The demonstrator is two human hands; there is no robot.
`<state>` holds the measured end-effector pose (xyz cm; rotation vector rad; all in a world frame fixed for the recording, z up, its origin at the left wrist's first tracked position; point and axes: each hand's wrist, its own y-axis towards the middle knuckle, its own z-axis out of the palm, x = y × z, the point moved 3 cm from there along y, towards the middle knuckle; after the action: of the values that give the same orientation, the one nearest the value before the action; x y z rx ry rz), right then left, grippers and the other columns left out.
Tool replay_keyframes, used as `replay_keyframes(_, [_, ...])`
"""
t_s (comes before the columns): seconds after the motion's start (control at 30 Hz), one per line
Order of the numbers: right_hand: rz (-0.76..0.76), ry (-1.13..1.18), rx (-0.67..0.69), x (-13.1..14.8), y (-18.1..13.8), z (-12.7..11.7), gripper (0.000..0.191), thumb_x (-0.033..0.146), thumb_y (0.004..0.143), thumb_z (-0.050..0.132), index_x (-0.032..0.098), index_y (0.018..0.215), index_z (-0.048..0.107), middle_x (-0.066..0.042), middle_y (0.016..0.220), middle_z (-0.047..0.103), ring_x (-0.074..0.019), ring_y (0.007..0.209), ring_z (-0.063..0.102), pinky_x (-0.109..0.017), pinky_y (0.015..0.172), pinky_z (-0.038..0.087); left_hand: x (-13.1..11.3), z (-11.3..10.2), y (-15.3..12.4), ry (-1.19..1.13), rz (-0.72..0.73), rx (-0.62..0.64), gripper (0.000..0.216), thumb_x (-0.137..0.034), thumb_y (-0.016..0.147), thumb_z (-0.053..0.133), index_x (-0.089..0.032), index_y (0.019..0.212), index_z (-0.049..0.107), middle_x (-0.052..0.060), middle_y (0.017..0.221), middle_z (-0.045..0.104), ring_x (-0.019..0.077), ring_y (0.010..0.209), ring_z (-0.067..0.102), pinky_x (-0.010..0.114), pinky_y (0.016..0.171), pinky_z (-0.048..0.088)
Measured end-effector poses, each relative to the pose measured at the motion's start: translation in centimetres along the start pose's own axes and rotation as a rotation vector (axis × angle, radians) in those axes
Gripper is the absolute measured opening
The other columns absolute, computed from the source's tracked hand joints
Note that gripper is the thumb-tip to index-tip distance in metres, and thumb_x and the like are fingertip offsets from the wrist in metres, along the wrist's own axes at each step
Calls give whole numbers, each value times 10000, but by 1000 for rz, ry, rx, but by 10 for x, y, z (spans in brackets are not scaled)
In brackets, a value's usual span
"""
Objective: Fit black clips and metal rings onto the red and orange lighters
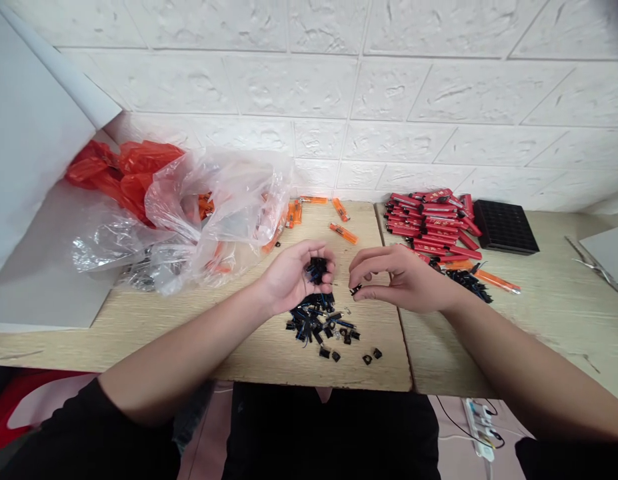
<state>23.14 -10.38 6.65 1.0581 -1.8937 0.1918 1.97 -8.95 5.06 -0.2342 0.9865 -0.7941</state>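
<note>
My left hand (285,277), palm up and fingers curled, cups a clump of small black plastic parts (317,269). Close to its right, my right hand (409,279) pinches one small black part (356,290) between thumb and fingertips. Below both hands, a loose pile of black pieces with blue bits (311,323) lies on the wooden table. A few single black caps (367,359) are scattered nearer the front edge. The exact kind of these small parts is too fine to tell.
Clear plastic bags (219,193) and a red bag (133,170) fill the left side. Orange lighters (344,233) lie behind my hands. Red lighters (433,223) are heaped beside a black slotted tray (505,227). Scissors (595,263) lie far right; a white wall stands behind.
</note>
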Motion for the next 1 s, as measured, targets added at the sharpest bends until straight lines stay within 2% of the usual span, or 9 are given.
replay_keyframes(0.1, [-52, 21, -215, 8, 5, 4, 123, 260, 962, 838, 221, 1076, 814, -61, 1015, 771, -169, 885, 690, -323, 794, 569, 9, 1, 1, 56, -46, 74, 303, -395, 982, 604, -114, 925, 701, 77, 820, 616, 159, 643, 582, 278, 566, 537])
replay_keyframes(0.17, [-74, 8, -305, 10, 9, 12, 138, 245, 953, 847, 225, 1085, 811, -61, 1016, 774, -168, 873, 689, -328, 777, 571, 13, 3, 2, 89, -61, 138, 331, -431, 990, 596, -123, 929, 701, 71, 797, 608, 163, 644, 576, 286, 577, 542])
replay_keyframes(0.33, [-103, -61, -368, 6, 16, 29, 198, 240, 1001, 784, 246, 1198, 787, -82, 1156, 783, -185, 951, 725, -363, 868, 610, 18, 7, 1, 76, -88, 225, 366, -481, 1009, 571, -149, 896, 677, 33, 757, 544, 148, 608, 538, 240, 495, 454])
replay_keyframes(0.47, [-32, -86, -413, 2, 11, 13, 265, 295, 951, 850, 241, 1185, 740, -56, 1071, 747, -179, 899, 652, -350, 841, 565, 13, 4, 1, 32, -90, 128, 375, -471, 1017, 580, -139, 856, 646, 34, 751, 543, 101, 535, 462, 189, 418, 330])
replay_keyframes(0.53, [62, -12, -310, 0, 6, 3, 299, 340, 907, 897, 221, 1113, 716, -31, 990, 709, -153, 821, 595, -310, 764, 533, 8, 1, 2, 13, -59, 63, 321, -384, 1020, 582, -142, 812, 608, 32, 740, 534, 81, 512, 435, 168, 398, 289])
replay_keyframes(0.67, [164, 174, 293, 1, -3, 7, 398, 440, 801, 972, 182, 1002, 748, -15, 923, 721, -113, 733, 587, -240, 661, 504, -3, -6, 5, -54, 30, -9, 237, -238, 980, 600, -156, 762, 551, 6, 703, 488, 60, 482, 396, 140, 374, 246])
replay_keyframes(0.73, [215, 219, 479, 0, -8, 15, 412, 453, 778, 981, 169, 989, 770, -3, 884, 729, -87, 662, 580, -209, 597, 471, -6, -9, 8, -74, 58, -39, 236, -211, 971, 593, -157, 747, 540, -2, 686, 474, 55, 474, 385, 134, 367, 246])
replay_keyframes(0.83, [297, 204, 582, -1, -12, 27, 370, 426, 789, 969, 166, 972, 780, 25, 803, 707, -68, 601, 563, -186, 559, 432, -8, -12, 10, -81, 74, -63, 240, -201, 960, 596, -160, 734, 530, -7, 672, 465, 52, 466, 378, 133, 360, 248])
replay_keyframes(1.0, [277, 184, 606, 0, -12, 35, 276, 371, 834, 932, 168, 959, 793, 29, 775, 683, -76, 622, 578, -184, 594, 439, -8, -12, 9, -73, 92, -72, 222, -211, 924, 652, -163, 741, 537, -5, 671, 478, 52, 463, 385, 140, 361, 251])
